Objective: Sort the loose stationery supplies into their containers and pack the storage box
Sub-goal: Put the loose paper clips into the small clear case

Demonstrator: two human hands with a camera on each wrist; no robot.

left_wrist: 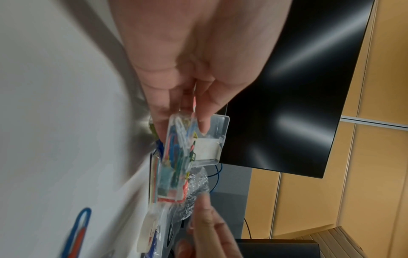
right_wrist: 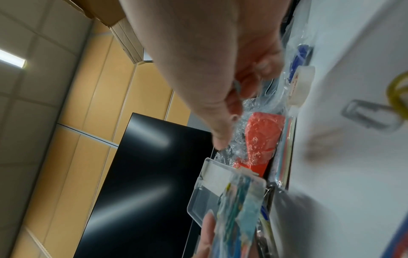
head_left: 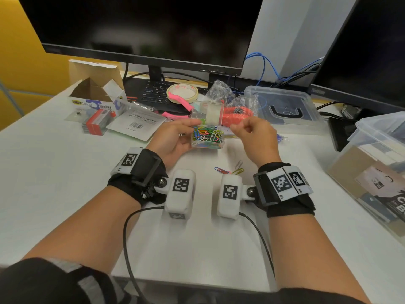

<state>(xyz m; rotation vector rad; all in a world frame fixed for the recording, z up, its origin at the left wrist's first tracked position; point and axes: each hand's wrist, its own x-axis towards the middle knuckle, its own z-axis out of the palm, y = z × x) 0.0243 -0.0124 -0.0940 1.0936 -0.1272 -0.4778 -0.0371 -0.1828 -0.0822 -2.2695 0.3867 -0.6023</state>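
Left hand [head_left: 175, 139] gripping open clip box [head_left: 207, 137] above desk [head_left: 54, 172]; right hand [head_left: 255, 137] hovering beside, fingers curling, contents unclear. Box tilting risks spilling clips; loose clips [head_left: 229, 170] waiting below.

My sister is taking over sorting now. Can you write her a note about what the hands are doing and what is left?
Left hand holds the clear paperclip box, lid up, already full of coloured clips.
Right hand hovers just right of the box, fingers curled; whether it pinches a clip, I cannot tell.
A few loose paperclips lie on the table near the wrists.
Left to do: drop those in, shut the lid, then pack the storage box at the right.
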